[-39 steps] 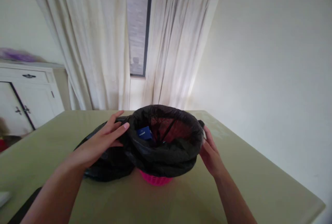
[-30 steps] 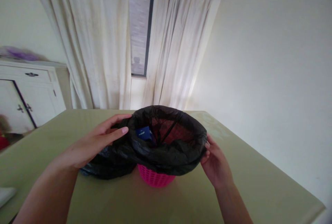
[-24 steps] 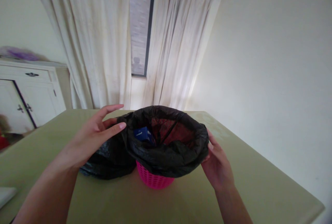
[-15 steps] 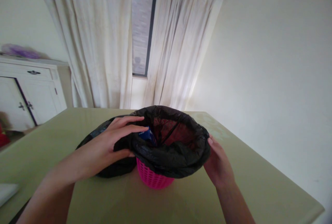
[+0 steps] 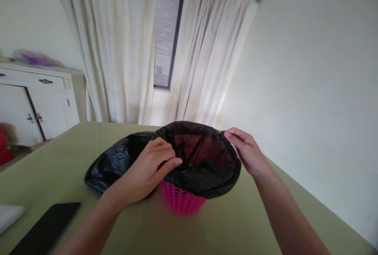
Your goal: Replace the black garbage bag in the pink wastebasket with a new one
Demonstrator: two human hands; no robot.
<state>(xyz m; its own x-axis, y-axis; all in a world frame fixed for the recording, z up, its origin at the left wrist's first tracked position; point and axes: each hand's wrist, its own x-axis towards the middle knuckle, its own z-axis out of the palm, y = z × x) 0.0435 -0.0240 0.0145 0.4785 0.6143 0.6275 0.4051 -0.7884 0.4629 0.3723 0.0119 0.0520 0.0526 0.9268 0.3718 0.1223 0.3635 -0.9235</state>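
On the table point(image 5: 236, 223), a pink basket point(image 5: 182, 201) stood lined with a black bag point(image 5: 206, 176); left hand point(image 5: 149, 168) pinched its near-left rim, right hand point(image 5: 248, 152) pinched the far-right rim.

On the olive-green table point(image 5: 88, 144), both hands grip the black plastic bin liner point(image 5: 203, 174) over the pink perforated plastic basket point(image 5: 181, 201): left hand point(image 5: 150, 168) at its near-left rim, right hand point(image 5: 246, 152) at its far-right rim.

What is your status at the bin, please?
Left hand gripping black bag at near-left rim. Right hand pinching bag at far-right rim. Bag folded over pink bin, slack trailing left. Phone lies clear, near left.
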